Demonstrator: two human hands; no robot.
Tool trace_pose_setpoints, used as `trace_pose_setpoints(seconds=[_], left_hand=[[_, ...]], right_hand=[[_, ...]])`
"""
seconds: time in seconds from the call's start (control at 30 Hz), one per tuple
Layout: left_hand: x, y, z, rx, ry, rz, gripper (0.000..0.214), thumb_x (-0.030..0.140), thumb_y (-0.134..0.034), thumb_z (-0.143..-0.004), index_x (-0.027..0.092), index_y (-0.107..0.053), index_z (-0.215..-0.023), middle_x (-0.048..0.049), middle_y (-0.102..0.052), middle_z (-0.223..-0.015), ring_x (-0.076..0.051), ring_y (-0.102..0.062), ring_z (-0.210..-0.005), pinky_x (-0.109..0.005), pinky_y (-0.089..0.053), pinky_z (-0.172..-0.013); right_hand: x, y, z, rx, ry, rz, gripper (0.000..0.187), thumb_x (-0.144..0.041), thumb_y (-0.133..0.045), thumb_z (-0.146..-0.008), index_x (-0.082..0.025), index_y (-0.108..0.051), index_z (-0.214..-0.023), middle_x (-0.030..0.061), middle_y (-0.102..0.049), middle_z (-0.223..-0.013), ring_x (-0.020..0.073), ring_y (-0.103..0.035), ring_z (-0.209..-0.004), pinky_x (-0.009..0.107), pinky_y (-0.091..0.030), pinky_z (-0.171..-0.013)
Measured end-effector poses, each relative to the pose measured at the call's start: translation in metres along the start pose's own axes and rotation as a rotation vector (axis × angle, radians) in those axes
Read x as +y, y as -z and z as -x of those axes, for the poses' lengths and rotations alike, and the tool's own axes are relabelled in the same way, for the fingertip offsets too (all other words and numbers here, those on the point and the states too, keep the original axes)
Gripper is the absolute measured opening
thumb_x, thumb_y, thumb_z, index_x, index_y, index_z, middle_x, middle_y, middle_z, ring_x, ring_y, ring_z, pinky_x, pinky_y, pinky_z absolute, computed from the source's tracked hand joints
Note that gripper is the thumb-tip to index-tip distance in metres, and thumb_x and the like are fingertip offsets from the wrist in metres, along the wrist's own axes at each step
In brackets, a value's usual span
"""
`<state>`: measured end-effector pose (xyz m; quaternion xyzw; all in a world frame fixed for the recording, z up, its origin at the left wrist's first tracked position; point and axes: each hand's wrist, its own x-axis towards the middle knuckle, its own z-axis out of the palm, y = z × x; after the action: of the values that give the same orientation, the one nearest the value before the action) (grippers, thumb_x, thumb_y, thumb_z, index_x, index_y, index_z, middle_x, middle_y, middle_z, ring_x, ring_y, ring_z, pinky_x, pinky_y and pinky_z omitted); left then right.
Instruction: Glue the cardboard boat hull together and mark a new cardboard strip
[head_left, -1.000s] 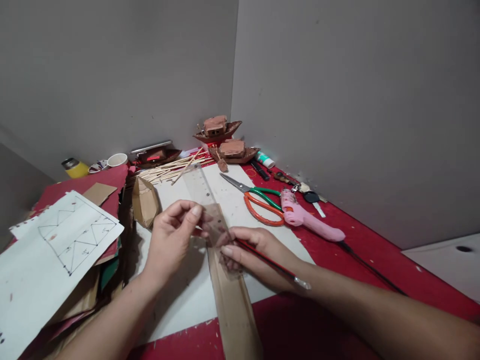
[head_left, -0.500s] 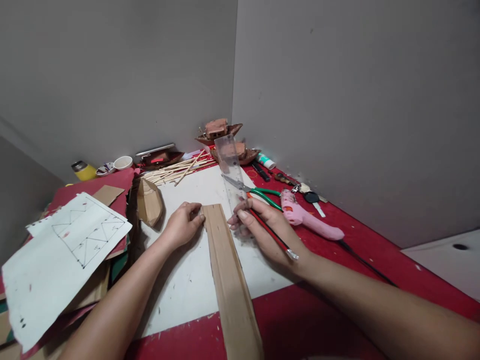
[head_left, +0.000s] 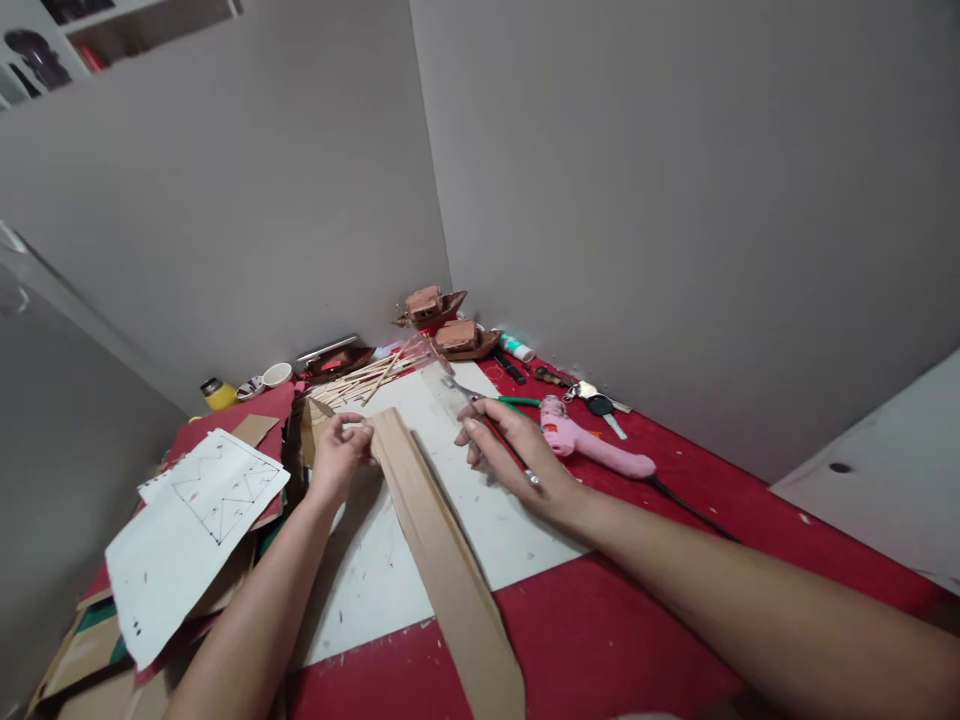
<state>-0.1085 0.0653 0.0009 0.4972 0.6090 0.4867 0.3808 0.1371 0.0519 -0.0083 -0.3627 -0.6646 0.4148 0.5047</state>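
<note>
My left hand (head_left: 339,462) pinches the far left corner of a long cardboard strip (head_left: 446,560), which appears slightly raised and runs towards me over a white sheet (head_left: 360,600). In my right hand (head_left: 536,465) a red and black pencil (head_left: 510,450) lies between thumb and fingers. That same hand also grips a clear ruler (head_left: 442,388), blurred, pointing away to the left. Just beyond the right hand are green-handled scissors (head_left: 519,401), partly hidden behind it. A small cardboard boat hull (head_left: 311,425) stands behind my left hand, partly covered.
A pink glue gun (head_left: 600,450) with a cord lies at the right, near some keys (head_left: 600,403). Model boats (head_left: 461,342) and thin wooden sticks (head_left: 367,380) line the back by the walls. Drawn-on paper (head_left: 172,560) tops a cardboard stack at left.
My view has shifted. The strip's far end has moved left and seems lifted with my left hand. The ruler has tilted left, away from the strip, in my right hand.
</note>
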Motion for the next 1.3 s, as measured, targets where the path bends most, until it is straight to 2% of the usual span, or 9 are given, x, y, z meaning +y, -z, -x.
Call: trace_pose_setpoints(seconds=[0.17, 0.33, 0.43, 0.6, 0.73, 0.9, 1.03, 1.17, 1.3], left_hand=[[0.004, 0.001, 0.004, 0.103, 0.076, 0.015, 0.030, 0.031, -0.057, -0.092, 0.015, -0.056, -0.118, -0.0078, -0.062, -0.110, -0.018, -0.064, -0.088, -0.036, -0.056, -0.073], [0.000, -0.024, 0.020, -0.028, 0.185, -0.039, 0.032, 0.031, -0.058, -0.092, 0.015, -0.056, -0.119, -0.0087, -0.061, -0.115, -0.020, -0.064, -0.094, -0.039, -0.056, -0.078], [-0.002, -0.034, 0.030, -0.091, 0.194, -0.111, 0.028, 0.031, -0.058, -0.092, 0.014, -0.058, -0.115, -0.0074, -0.063, -0.108, -0.018, -0.064, -0.088, -0.036, -0.056, -0.074], [0.003, -0.025, 0.046, 0.053, -0.018, -0.314, 0.024, 0.026, -0.057, -0.090, 0.014, -0.058, -0.110, -0.0065, -0.064, -0.102, -0.014, -0.064, -0.076, -0.029, -0.054, -0.067], [0.009, -0.018, 0.066, 0.136, -0.260, -0.509, 0.030, 0.028, -0.046, -0.093, 0.016, -0.056, -0.118, -0.0122, -0.062, -0.120, -0.022, -0.062, -0.105, -0.037, -0.052, -0.087], [-0.008, -0.032, 0.075, -0.081, -0.448, -0.753, 0.044, 0.032, -0.048, -0.091, 0.017, -0.052, -0.133, -0.0161, -0.045, -0.146, -0.028, -0.039, -0.137, -0.049, -0.032, -0.111], [-0.024, -0.043, 0.072, -0.249, -0.482, -0.894, 0.053, 0.039, -0.050, -0.090, 0.013, -0.050, -0.137, -0.0179, -0.044, -0.147, -0.031, -0.033, -0.140, -0.050, -0.027, -0.115], [-0.025, -0.045, 0.071, -0.298, -0.485, -0.976, 0.057, 0.041, -0.047, -0.092, 0.008, -0.047, -0.139, -0.0218, -0.043, -0.146, -0.034, -0.032, -0.140, -0.052, -0.025, -0.115], [-0.022, -0.047, 0.071, -0.324, -0.473, -1.127, 0.059, 0.041, -0.043, -0.094, 0.010, -0.041, -0.143, -0.0219, -0.035, -0.151, -0.036, -0.027, -0.142, -0.053, -0.030, -0.113]], right_hand=[[-0.021, 0.011, -0.001, 0.067, -0.019, 0.027, 0.028, -0.035, -0.046, -0.091, -0.015, -0.057, -0.107, -0.0011, -0.057, -0.063, 0.0121, -0.054, -0.053, 0.023, -0.043, -0.048], [-0.024, 0.018, -0.006, 0.078, -0.062, 0.006, 0.051, -0.039, -0.054, -0.084, -0.008, -0.053, -0.125, -0.0031, -0.055, -0.058, 0.0125, -0.054, -0.048, 0.024, -0.045, -0.047], [-0.018, 0.019, -0.008, 0.003, -0.073, 0.021, 0.060, -0.038, -0.061, -0.079, -0.009, -0.051, -0.130, -0.0019, -0.059, -0.066, 0.0105, -0.052, -0.043, 0.024, -0.044, -0.045], [-0.013, 0.019, -0.004, -0.156, -0.079, 0.109, 0.050, -0.020, -0.066, -0.072, -0.010, -0.061, -0.121, 0.0007, -0.064, -0.072, 0.0097, -0.054, -0.045, 0.023, -0.043, -0.049], [-0.011, 0.017, -0.001, -0.232, -0.085, 0.184, 0.044, -0.014, -0.063, -0.073, -0.012, -0.065, -0.117, -0.0026, -0.060, -0.061, 0.0104, -0.053, -0.045, 0.023, -0.040, -0.048], [0.001, 0.016, 0.004, -0.307, -0.098, 0.313, 0.038, -0.012, -0.059, -0.076, -0.012, -0.066, -0.113, -0.0002, -0.063, -0.060, 0.0146, -0.058, -0.053, 0.025, -0.042, -0.053], [0.006, 0.025, 0.015, -0.341, -0.086, 0.501, 0.032, -0.017, -0.066, -0.074, -0.014, -0.069, -0.106, 0.0107, -0.071, -0.087, 0.0240, -0.066, -0.080, 0.032, -0.047, -0.069], [0.006, 0.029, 0.026, -0.409, 0.041, 0.831, 0.025, -0.021, -0.061, -0.082, -0.020, -0.068, -0.106, 0.0105, -0.069, -0.098, 0.0227, -0.065, -0.087, 0.030, -0.047, -0.072], [0.010, 0.025, 0.028, -0.383, 0.116, 0.950, 0.023, -0.019, -0.056, -0.085, -0.020, -0.068, -0.105, 0.0103, -0.067, -0.096, 0.0220, -0.064, -0.085, 0.029, -0.047, -0.069]])
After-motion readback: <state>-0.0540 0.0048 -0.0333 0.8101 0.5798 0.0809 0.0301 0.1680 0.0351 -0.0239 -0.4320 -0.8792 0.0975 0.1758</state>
